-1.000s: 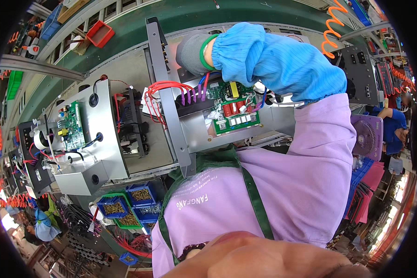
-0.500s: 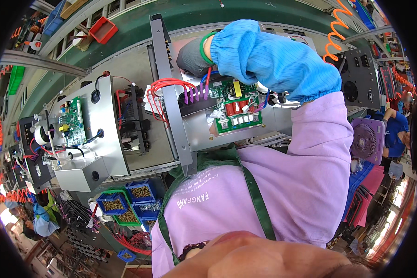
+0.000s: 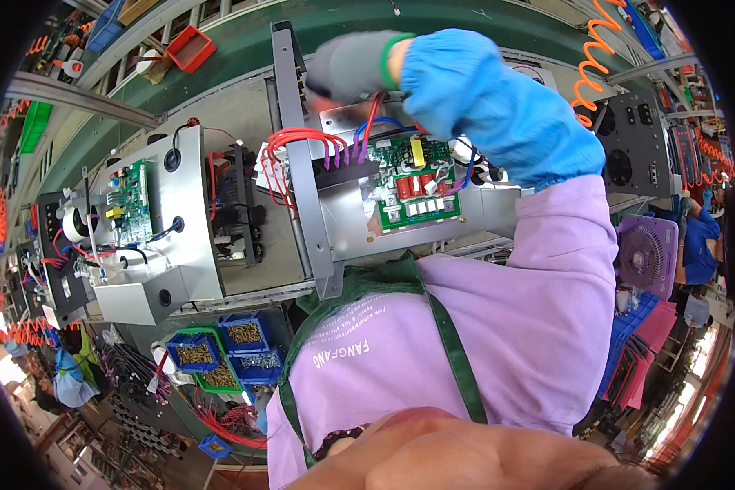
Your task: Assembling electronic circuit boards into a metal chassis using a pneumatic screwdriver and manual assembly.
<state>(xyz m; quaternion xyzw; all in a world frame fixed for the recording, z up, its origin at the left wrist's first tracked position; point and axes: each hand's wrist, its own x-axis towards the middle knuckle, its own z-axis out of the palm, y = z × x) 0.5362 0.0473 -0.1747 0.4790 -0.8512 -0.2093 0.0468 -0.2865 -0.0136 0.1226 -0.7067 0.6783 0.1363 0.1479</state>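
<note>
My right hand (image 3: 347,67), in a grey glove with a green cuff, is at the far end of an upright dark grey panel (image 3: 306,184). Its fingers are blurred and partly hidden, with a reddish smear below them; what they hold, if anything, cannot be made out. Below the hand, red wires (image 3: 298,137) with purple sleeves run over the panel to a dark terminal block (image 3: 343,175). A green circuit board (image 3: 416,155) lies beside it on a metal chassis (image 3: 355,237). My left hand is out of view.
Another metal chassis (image 3: 192,237) with a green board (image 3: 139,200) stands to the left. Blue bins (image 3: 249,347) of small screws sit near the bench's front edge. A red tray (image 3: 190,49) lies far left. An orange coiled hose (image 3: 584,73) hangs far right, above a black perforated panel (image 3: 641,151).
My right hand has lifted away from the chassis, moving farther off and slightly left; a metal plate beneath it now shows. The blue sleeve has shifted a little right.
</note>
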